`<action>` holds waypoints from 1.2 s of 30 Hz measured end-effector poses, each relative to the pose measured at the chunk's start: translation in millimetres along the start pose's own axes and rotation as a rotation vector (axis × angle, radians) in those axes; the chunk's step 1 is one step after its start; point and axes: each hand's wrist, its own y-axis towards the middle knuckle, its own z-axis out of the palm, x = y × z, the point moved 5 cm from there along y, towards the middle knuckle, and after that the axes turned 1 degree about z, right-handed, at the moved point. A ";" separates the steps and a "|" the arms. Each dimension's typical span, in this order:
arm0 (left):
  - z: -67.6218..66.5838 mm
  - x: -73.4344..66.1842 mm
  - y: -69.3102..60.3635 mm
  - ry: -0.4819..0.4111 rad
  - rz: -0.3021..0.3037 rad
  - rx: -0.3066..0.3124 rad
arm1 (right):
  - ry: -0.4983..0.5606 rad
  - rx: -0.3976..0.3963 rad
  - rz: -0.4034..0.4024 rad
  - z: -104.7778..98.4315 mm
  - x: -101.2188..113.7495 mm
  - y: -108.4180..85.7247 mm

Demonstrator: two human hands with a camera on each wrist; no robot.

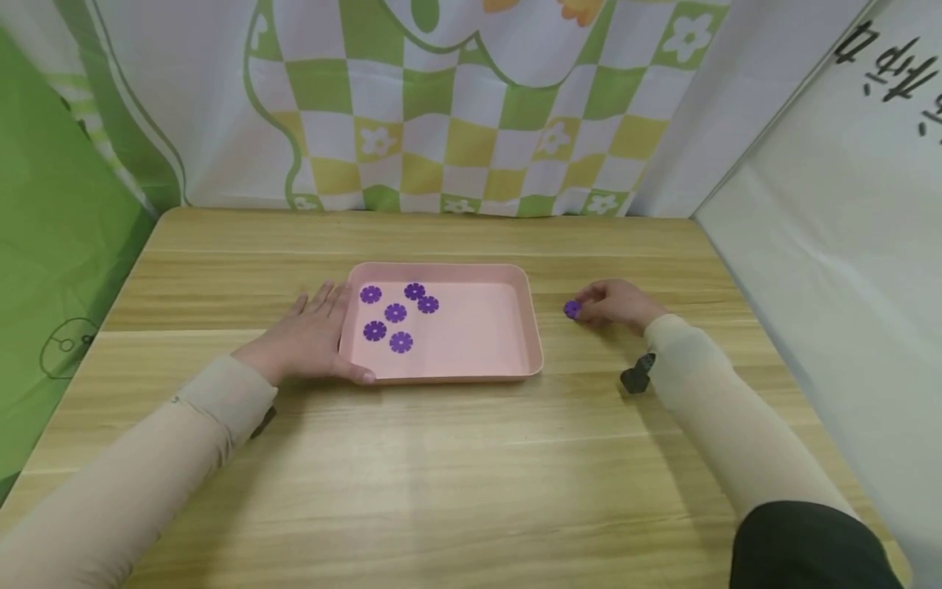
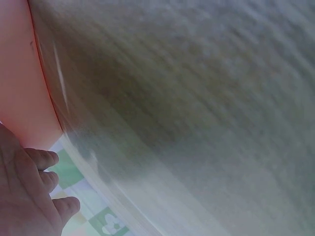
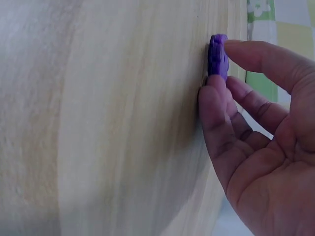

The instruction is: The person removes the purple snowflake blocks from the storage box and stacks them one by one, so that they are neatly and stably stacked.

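Note:
A shallow pink tray (image 1: 478, 327) lies on the table with several purple notched discs (image 1: 395, 312) in its left half. My left hand (image 1: 305, 339) rests against the tray's left side, fingers spread and thumb along the near left corner. In the left wrist view, the left hand (image 2: 27, 191) is beside the pink tray wall (image 2: 24, 78). To the right of the tray, my right hand (image 1: 618, 304) pinches a purple piece (image 1: 571, 309) close to the table. The right wrist view shows that piece (image 3: 217, 56) held on edge between the fingertips of my right hand (image 3: 266, 147).
The wooden table (image 1: 441, 466) reaches back to a green, yellow and white checkered curtain (image 1: 471, 123). A green cloth (image 1: 59, 204) hangs at the left, and a white panel with black writing (image 1: 846, 229) stands at the right.

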 end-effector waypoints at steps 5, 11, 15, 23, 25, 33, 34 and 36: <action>-0.2 0.7 0.3 -0.007 0.003 -0.002 | -0.168 -0.039 -0.009 0.6 3.0 6.3; 0.2 0.8 0.3 -0.009 0.000 0.001 | -0.222 -0.060 0.020 2.2 7.5 6.4; 0.5 0.5 -0.2 -0.011 -0.002 0.001 | -0.225 -0.059 0.024 3.2 9.0 6.6; -0.1 0.5 -0.6 -0.014 -0.002 -0.002 | -0.234 -0.062 0.022 3.1 9.5 8.0; 0.0 0.7 -0.5 -0.017 -0.002 -0.002 | -0.233 -0.062 0.024 3.2 8.9 8.7; 1.0 1.7 0.3 -0.016 -0.008 -0.002 | -0.239 -0.061 0.026 0.6 8.0 7.8; 1.1 1.8 0.2 -0.018 -0.008 -0.002 | -0.237 -0.061 0.031 -0.3 7.5 7.7; 1.0 1.6 0.2 -0.020 -0.006 -0.001 | -0.221 -0.071 0.039 -2.8 7.2 7.7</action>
